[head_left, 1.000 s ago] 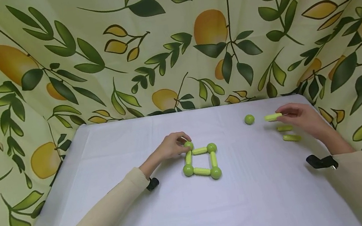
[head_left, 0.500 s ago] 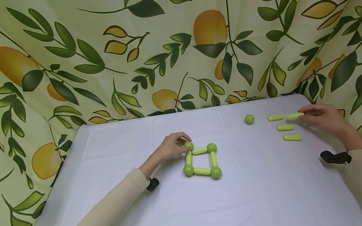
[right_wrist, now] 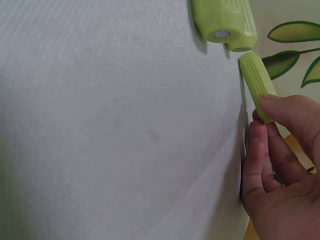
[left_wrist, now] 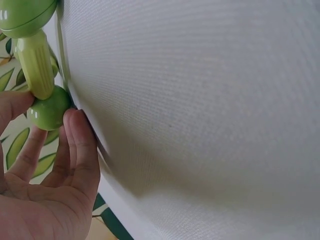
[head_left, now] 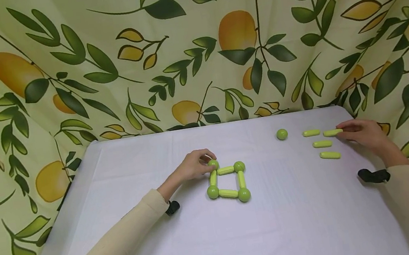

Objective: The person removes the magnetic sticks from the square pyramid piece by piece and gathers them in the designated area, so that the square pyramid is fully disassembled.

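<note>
Four... several light-green ribbed rods and green balls form a square (head_left: 229, 194) on the white-covered table (head_left: 190, 244). My left hand (head_left: 196, 164) pinches the ball (left_wrist: 50, 110) at its far-left corner between thumb and fingers; a rod (left_wrist: 37, 65) joins that ball in the left wrist view. Over at the far right, my right hand (head_left: 362, 134) pinches the right end of a loose ribbed rod (right_wrist: 256, 82), close over the cloth. Left of it lie three more rods, one level with it (head_left: 311, 132) and two nearer.
A single green ball (head_left: 282, 134) rests left of the loose rods, near the table's far edge. In the right wrist view, one rod (right_wrist: 220, 20) shows a silvery disc on its end. A leaf-and-fruit patterned curtain (head_left: 178, 61) hangs behind and beside the table.
My right hand has moved to the right. The rod it held out at the left now lies on the cloth, and it holds another rod, slightly lower than before. The left hand stays put.
</note>
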A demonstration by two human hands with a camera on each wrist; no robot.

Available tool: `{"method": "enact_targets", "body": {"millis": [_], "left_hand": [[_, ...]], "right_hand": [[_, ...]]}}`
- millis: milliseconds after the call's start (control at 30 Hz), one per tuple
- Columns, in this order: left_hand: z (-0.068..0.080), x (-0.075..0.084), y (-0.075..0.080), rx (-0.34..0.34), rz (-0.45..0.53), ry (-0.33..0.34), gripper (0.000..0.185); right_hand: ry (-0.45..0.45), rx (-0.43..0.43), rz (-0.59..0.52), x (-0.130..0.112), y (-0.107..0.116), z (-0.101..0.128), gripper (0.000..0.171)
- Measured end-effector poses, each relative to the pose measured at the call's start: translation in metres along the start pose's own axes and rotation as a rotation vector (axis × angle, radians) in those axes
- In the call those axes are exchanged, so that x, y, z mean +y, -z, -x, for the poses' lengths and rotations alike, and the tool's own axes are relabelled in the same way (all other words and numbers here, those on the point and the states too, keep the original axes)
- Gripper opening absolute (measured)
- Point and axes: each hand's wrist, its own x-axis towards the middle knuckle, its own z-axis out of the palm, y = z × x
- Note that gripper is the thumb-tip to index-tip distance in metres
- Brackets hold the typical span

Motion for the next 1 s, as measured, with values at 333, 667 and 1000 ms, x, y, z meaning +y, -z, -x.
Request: {"method": "enact_targets", "body": {"millis": [333,667,1000], "left_hand": [[0.001,0.002,0.002,-0.010,0.007,-0.002,0.022],[0.002,0.003,0.002,-0.009,0.002,-0.002,0.021],[0.000,-0.001,0.001,-0.007,0.006,0.005,0.021]], "right_hand": [[-0.018,0.013,0.047,0.001,-0.002,-0.002,0.051],[-0.005,0.005,0.085,0.002,-0.002,-0.002,0.047],[0.058,0.040,0.054,-0.018,0.000,0.007,0.043]]}}
